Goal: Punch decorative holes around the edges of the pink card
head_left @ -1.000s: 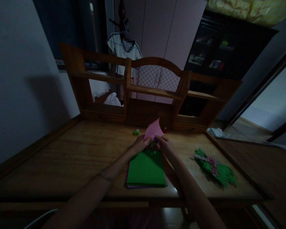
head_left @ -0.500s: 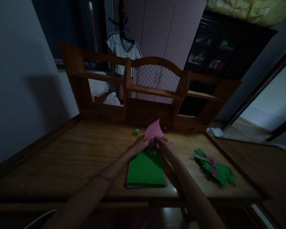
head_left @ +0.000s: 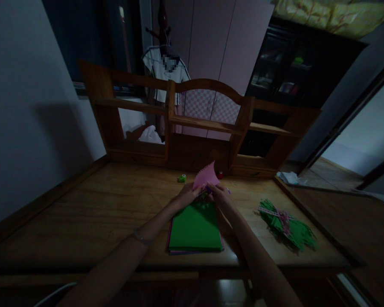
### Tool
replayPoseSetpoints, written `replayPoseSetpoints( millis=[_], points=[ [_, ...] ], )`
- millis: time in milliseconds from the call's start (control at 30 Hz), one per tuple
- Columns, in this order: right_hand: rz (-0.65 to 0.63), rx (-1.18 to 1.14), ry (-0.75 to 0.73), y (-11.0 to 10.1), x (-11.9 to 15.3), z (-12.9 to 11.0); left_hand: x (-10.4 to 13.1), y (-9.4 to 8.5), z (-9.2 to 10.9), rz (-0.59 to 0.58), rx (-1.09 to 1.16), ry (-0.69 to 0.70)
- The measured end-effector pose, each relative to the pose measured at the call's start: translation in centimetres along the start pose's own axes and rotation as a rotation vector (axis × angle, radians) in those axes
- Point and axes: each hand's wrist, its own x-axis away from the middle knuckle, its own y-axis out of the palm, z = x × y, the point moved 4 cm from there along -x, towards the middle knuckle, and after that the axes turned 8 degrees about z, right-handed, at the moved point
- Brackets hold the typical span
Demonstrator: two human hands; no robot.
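Over the far end of a paper stack, my left hand [head_left: 187,194] pinches a pink sheet of paper [head_left: 206,176] by its lower left part. The sheet stands up, bent, with a notched upper left edge. My right hand [head_left: 219,194] is closed around a small purple paper punch [head_left: 208,188] at the sheet's lower edge; fingers hide most of the punch. Beneath both hands lies the stack, with a green sheet [head_left: 195,228] on top and pink and purple edges below. Small paper bits, dim and blurred, lie near the stack's far end.
A small green punch-like object [head_left: 181,178] and a small red object [head_left: 220,175] stand behind my hands. To the right lies a bundle of fringed green paper [head_left: 294,234] with pink patterned strips [head_left: 284,221]. A wooden shelf unit [head_left: 208,123] borders the table's back.
Both hands keep nearly the same pose on the pink sheet and the purple punch. The whole view has shifted slightly; no object has clearly moved.
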Motion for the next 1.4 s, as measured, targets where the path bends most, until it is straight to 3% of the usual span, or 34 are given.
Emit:
replayPoseSetpoints(
  millis=[1400],
  points=[
    [0.018,-0.051,0.019,0.41,0.58,-0.88,0.12,-0.22,0.81,-0.015,-0.105,0.048]
  ],
)
